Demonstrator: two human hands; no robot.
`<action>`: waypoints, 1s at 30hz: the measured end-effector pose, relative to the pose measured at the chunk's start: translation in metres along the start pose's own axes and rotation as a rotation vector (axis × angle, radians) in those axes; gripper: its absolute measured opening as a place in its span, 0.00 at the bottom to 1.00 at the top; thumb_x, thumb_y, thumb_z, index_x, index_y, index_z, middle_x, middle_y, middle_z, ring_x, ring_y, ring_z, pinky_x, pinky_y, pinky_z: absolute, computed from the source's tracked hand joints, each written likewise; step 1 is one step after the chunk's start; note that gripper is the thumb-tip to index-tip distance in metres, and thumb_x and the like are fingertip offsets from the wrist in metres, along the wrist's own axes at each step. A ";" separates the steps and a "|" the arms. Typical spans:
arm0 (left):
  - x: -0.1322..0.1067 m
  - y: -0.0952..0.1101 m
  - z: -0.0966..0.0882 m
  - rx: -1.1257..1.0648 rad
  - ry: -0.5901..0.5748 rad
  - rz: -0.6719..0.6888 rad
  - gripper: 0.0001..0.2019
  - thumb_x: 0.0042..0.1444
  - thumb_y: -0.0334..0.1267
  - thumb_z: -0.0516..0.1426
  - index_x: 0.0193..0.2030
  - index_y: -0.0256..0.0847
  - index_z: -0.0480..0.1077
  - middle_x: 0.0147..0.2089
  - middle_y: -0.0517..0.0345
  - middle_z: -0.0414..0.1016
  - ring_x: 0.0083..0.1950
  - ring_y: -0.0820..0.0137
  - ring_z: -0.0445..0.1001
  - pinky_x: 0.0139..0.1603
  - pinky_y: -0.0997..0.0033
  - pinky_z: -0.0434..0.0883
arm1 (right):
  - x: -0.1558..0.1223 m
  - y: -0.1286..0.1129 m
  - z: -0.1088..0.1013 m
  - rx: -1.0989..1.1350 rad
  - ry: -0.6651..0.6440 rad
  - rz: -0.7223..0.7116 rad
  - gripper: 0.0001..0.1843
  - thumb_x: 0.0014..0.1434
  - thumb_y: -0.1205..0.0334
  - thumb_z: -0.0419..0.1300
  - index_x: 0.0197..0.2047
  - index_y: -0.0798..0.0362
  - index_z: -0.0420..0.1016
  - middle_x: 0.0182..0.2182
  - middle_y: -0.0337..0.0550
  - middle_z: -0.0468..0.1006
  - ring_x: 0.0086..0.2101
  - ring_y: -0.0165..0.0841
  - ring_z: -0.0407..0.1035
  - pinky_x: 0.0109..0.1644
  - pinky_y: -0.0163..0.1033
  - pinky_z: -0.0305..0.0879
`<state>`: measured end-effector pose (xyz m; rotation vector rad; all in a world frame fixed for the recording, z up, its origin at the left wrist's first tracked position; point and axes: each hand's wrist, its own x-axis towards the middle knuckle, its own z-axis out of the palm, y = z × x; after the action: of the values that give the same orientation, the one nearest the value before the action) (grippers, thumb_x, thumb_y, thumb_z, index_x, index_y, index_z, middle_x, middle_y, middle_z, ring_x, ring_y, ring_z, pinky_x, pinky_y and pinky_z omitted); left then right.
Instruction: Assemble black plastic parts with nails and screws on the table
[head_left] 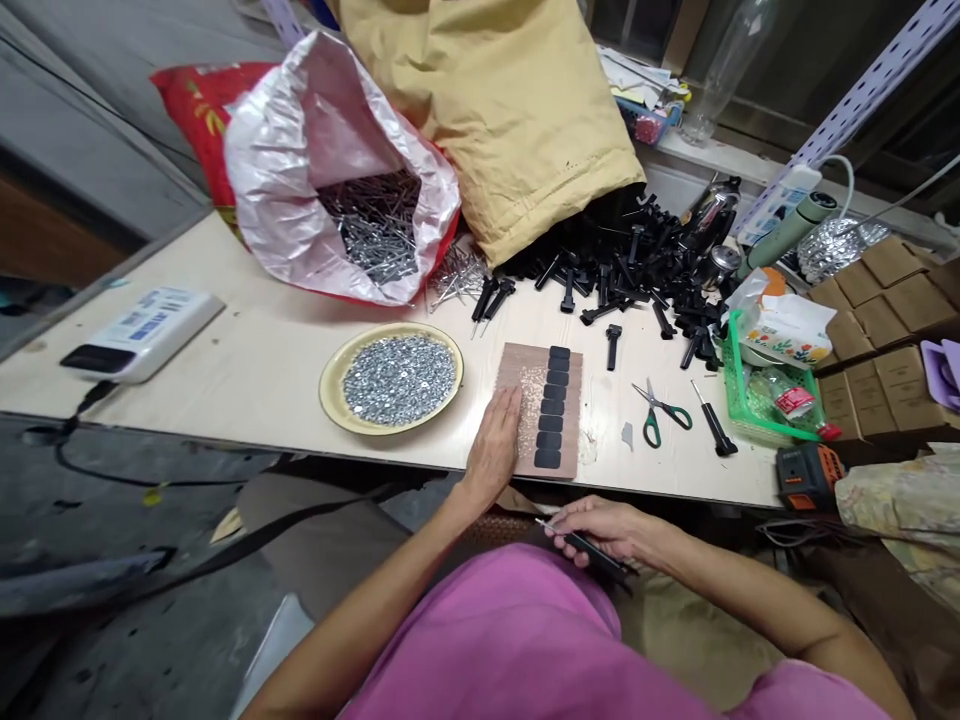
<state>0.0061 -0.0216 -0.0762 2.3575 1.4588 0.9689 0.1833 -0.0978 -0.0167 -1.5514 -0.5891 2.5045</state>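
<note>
My left hand (495, 445) lies with fingers stretched out along the left edge of a wooden board (510, 362). A column of black rounded pads (552, 408) runs down this board, with pale specks beside it. Just off the front edge of the table, my right hand (604, 528) is closed around a black plastic piece (596, 555) with a thin metal tip poking out past the fingers. Part of that piece is hidden by the hand. To the left of the board is a yellow dish (330, 410) full of small shiny metal pieces (401, 378).
Behind the dish, a red bag (199, 110) holds long nails or screws (379, 235). Black plastic pieces (637, 265) spill from a tan sack (517, 130). Scissors (660, 408) and a green basket (739, 400) lie right; a white device (146, 332) sits left.
</note>
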 end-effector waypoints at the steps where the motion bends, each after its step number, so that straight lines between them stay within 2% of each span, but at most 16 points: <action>1: 0.000 0.000 -0.001 0.000 -0.006 -0.007 0.33 0.54 0.18 0.40 0.67 0.35 0.47 0.63 0.40 0.62 0.68 0.59 0.55 0.64 0.48 0.61 | 0.007 0.007 0.000 0.156 0.014 0.080 0.06 0.55 0.69 0.59 0.27 0.58 0.71 0.20 0.36 0.69 0.19 0.22 0.62 0.23 0.27 0.60; 2: 0.000 0.001 -0.002 0.001 -0.012 -0.011 0.32 0.54 0.18 0.40 0.67 0.35 0.47 0.63 0.40 0.62 0.68 0.59 0.55 0.64 0.48 0.61 | 0.015 0.013 -0.001 0.298 0.052 0.106 0.08 0.57 0.69 0.57 0.27 0.58 0.70 0.21 0.36 0.69 0.19 0.22 0.63 0.24 0.27 0.63; 4: 0.001 0.001 -0.002 -0.006 -0.019 -0.009 0.32 0.54 0.18 0.40 0.67 0.35 0.47 0.63 0.40 0.62 0.68 0.59 0.54 0.64 0.48 0.60 | 0.030 0.020 -0.005 0.516 0.148 0.062 0.10 0.61 0.66 0.53 0.29 0.59 0.70 0.25 0.40 0.72 0.24 0.23 0.69 0.32 0.28 0.68; 7: 0.000 0.001 -0.001 -0.023 -0.014 -0.018 0.34 0.54 0.18 0.39 0.68 0.36 0.45 0.64 0.41 0.62 0.69 0.59 0.53 0.64 0.47 0.60 | 0.044 0.026 -0.008 0.626 0.186 -0.018 0.15 0.65 0.59 0.49 0.37 0.60 0.71 0.35 0.50 0.76 0.36 0.29 0.74 0.46 0.35 0.69; 10: -0.002 0.002 0.002 -0.019 -0.011 -0.026 0.35 0.52 0.17 0.40 0.69 0.37 0.44 0.64 0.40 0.61 0.69 0.59 0.52 0.64 0.47 0.60 | 0.037 0.034 -0.001 0.543 0.086 -0.007 0.18 0.62 0.53 0.53 0.38 0.62 0.71 0.36 0.55 0.77 0.39 0.32 0.75 0.50 0.39 0.66; 12: -0.003 0.002 0.005 -0.013 -0.012 -0.020 0.36 0.52 0.17 0.40 0.69 0.37 0.43 0.65 0.40 0.60 0.69 0.59 0.52 0.64 0.48 0.61 | 0.021 0.033 0.007 0.390 -0.060 -0.020 0.21 0.56 0.50 0.61 0.38 0.63 0.72 0.33 0.53 0.77 0.35 0.34 0.75 0.46 0.41 0.68; 14: -0.003 0.003 0.009 0.001 -0.004 -0.021 0.36 0.52 0.17 0.40 0.69 0.37 0.42 0.65 0.41 0.60 0.69 0.60 0.52 0.63 0.49 0.62 | 0.002 0.019 0.015 0.173 -0.234 -0.076 0.24 0.51 0.48 0.65 0.38 0.63 0.73 0.31 0.51 0.78 0.30 0.34 0.75 0.38 0.42 0.70; 15: -0.003 0.003 0.012 0.009 0.001 -0.023 0.35 0.52 0.17 0.40 0.69 0.37 0.42 0.65 0.40 0.61 0.68 0.60 0.53 0.63 0.50 0.63 | -0.007 0.006 0.018 0.062 -0.265 -0.140 0.24 0.50 0.47 0.65 0.39 0.62 0.74 0.31 0.49 0.77 0.28 0.33 0.74 0.35 0.41 0.70; 17: -0.002 0.002 0.017 0.029 0.022 -0.033 0.35 0.53 0.18 0.41 0.69 0.36 0.42 0.65 0.40 0.60 0.68 0.59 0.54 0.62 0.51 0.65 | -0.018 -0.034 0.023 -0.190 -0.177 -0.368 0.22 0.55 0.46 0.61 0.39 0.59 0.74 0.30 0.46 0.77 0.26 0.31 0.72 0.32 0.38 0.69; 19: -0.001 0.000 0.022 0.031 0.056 -0.027 0.33 0.56 0.21 0.43 0.69 0.35 0.42 0.65 0.39 0.61 0.68 0.59 0.55 0.61 0.53 0.66 | -0.013 -0.085 0.025 -0.563 0.044 -0.683 0.17 0.62 0.50 0.53 0.40 0.55 0.74 0.30 0.43 0.76 0.28 0.30 0.71 0.34 0.38 0.68; 21: 0.001 -0.001 0.026 0.031 0.068 -0.016 0.32 0.57 0.22 0.43 0.69 0.36 0.42 0.65 0.40 0.61 0.68 0.60 0.55 0.60 0.54 0.67 | 0.009 -0.138 0.024 -1.047 0.343 -1.027 0.13 0.65 0.60 0.50 0.42 0.52 0.75 0.35 0.44 0.76 0.34 0.32 0.70 0.40 0.39 0.67; 22: 0.001 -0.001 0.027 0.032 0.066 -0.015 0.32 0.56 0.22 0.42 0.69 0.37 0.42 0.65 0.41 0.61 0.68 0.61 0.54 0.61 0.54 0.67 | 0.023 -0.164 0.022 -1.277 0.490 -1.125 0.13 0.65 0.64 0.49 0.43 0.52 0.75 0.38 0.46 0.76 0.37 0.34 0.69 0.41 0.40 0.67; 23: 0.001 -0.001 0.027 0.033 0.059 -0.020 0.33 0.55 0.20 0.41 0.69 0.37 0.43 0.65 0.42 0.60 0.68 0.61 0.53 0.61 0.54 0.66 | 0.039 -0.187 0.020 -1.491 0.608 -1.156 0.13 0.64 0.68 0.49 0.43 0.51 0.74 0.41 0.48 0.75 0.40 0.36 0.68 0.42 0.41 0.66; 25: 0.002 0.004 0.023 0.021 0.050 -0.026 0.34 0.53 0.18 0.41 0.68 0.37 0.46 0.65 0.42 0.61 0.68 0.61 0.54 0.61 0.54 0.67 | 0.070 -0.227 0.017 -1.883 0.749 -1.103 0.13 0.63 0.72 0.50 0.42 0.51 0.74 0.46 0.49 0.74 0.42 0.37 0.65 0.41 0.40 0.65; 27: 0.002 0.009 0.012 -0.025 0.064 -0.009 0.33 0.53 0.18 0.42 0.67 0.38 0.51 0.62 0.43 0.65 0.66 0.62 0.59 0.59 0.54 0.69 | 0.094 -0.253 0.015 -2.102 0.770 -1.033 0.13 0.61 0.74 0.51 0.39 0.53 0.75 0.44 0.50 0.74 0.42 0.38 0.64 0.41 0.40 0.63; 30: 0.008 0.010 -0.022 -0.097 0.152 0.013 0.27 0.57 0.21 0.44 0.63 0.41 0.59 0.57 0.48 0.71 0.60 0.65 0.67 0.57 0.58 0.71 | 0.113 -0.273 0.012 -2.185 0.724 -1.013 0.11 0.60 0.74 0.51 0.36 0.56 0.74 0.37 0.52 0.75 0.40 0.40 0.63 0.42 0.42 0.60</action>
<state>0.0013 -0.0231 -0.0511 2.2712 1.4137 1.2176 0.0968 0.1842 0.0027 -1.1814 -2.9717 -0.2335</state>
